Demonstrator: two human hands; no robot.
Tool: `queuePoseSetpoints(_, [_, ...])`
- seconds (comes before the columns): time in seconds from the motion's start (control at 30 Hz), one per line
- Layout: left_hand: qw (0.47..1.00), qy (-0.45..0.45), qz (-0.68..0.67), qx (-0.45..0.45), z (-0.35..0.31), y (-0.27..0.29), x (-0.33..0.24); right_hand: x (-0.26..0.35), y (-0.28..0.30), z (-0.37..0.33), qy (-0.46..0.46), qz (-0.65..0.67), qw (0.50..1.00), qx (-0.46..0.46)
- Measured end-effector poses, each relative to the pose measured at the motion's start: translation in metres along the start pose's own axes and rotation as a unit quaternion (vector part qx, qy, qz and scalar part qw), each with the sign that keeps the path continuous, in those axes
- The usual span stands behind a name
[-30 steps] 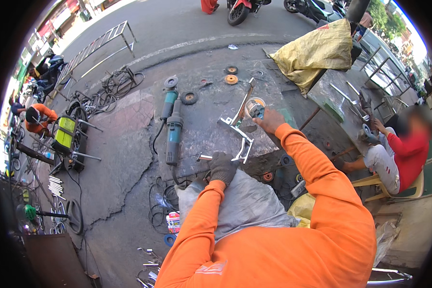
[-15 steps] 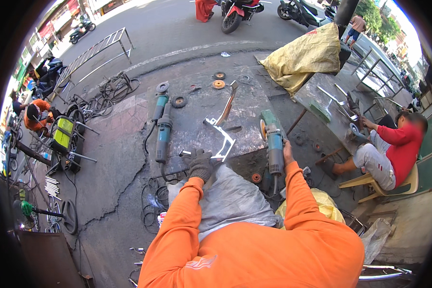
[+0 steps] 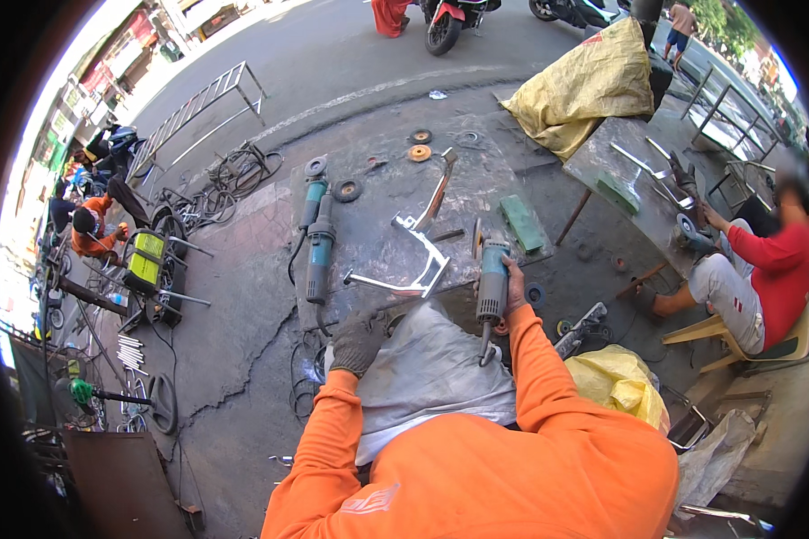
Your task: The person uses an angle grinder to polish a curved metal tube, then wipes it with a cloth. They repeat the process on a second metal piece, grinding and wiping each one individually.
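My right hand [image 3: 514, 286], bare, is wrapped round the body of a teal and grey angle grinder [image 3: 493, 268]. The grinder's disc end points away from me, over the table's near right part. Left of it lies a bent silver metal frame [image 3: 439, 267] with a brownish upper arm, flat on the dark worktable [image 3: 377, 193]. My left hand [image 3: 358, 344], in a dark grey glove, is at the table's near edge above a grey cloth on my lap, apart from the frame. Its fingers are loosely bent, partly hidden, with nothing visible in them.
Two more grinders [image 3: 320, 260] lie at the table's left, near loose discs [image 3: 420, 154]. A green block [image 3: 521, 223] sits at the right. A co-worker in red [image 3: 773, 260] sits at another table on the right. Cables and a yellow-green machine [image 3: 144, 260] are at left.
My left hand has drawn back from the metal frame toward me. The grinder in my right hand has shifted left, baring the green block beside it. The view has turned slightly.
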State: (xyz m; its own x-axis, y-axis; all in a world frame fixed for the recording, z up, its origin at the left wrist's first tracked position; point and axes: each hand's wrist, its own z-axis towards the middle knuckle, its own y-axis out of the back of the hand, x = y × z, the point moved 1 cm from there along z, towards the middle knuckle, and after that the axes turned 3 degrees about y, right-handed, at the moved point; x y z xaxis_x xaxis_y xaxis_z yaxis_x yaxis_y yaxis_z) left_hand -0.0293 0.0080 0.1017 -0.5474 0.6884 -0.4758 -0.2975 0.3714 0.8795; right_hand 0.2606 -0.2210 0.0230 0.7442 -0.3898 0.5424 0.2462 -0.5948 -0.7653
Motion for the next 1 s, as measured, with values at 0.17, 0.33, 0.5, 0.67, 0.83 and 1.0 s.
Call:
queuePoseSetpoints(0.17, [0.999, 0.030, -0.017, 0.015, 0.012, -0.006, 0.006, 0.041, -0.072, 0.072, 0.124, -0.133, 0.982, -0.057])
queuePoseSetpoints(0.33, [0.997, -0.072, 0.008, -0.029, 0.074, -0.076, -0.055, 0.057, -0.119, 0.101, 0.199, -0.189, 0.956, -0.104])
queuePoseSetpoints(0.5, [0.991, 0.029, 0.106, 0.077, 0.099, -0.113, -0.064, 0.062, -0.132, 0.111, 0.196, -0.187, 0.959, -0.084])
queuePoseSetpoints(0.67, [0.996, 0.014, 0.060, 0.066, 0.097, -0.116, -0.056, 0.073, -0.130, 0.124, 0.188, -0.246, 0.942, -0.129])
queuePoseSetpoints(0.83, [0.993, 0.024, 0.067, 0.091, 0.098, -0.111, -0.059, 0.056, -0.126, 0.115, 0.195, -0.268, 0.928, -0.172])
queuePoseSetpoints(1.0, [0.996, 0.026, 0.068, 0.058, 0.091, -0.112, -0.058, 0.047, -0.126, 0.121, 0.254, -0.311, 0.901, -0.162])
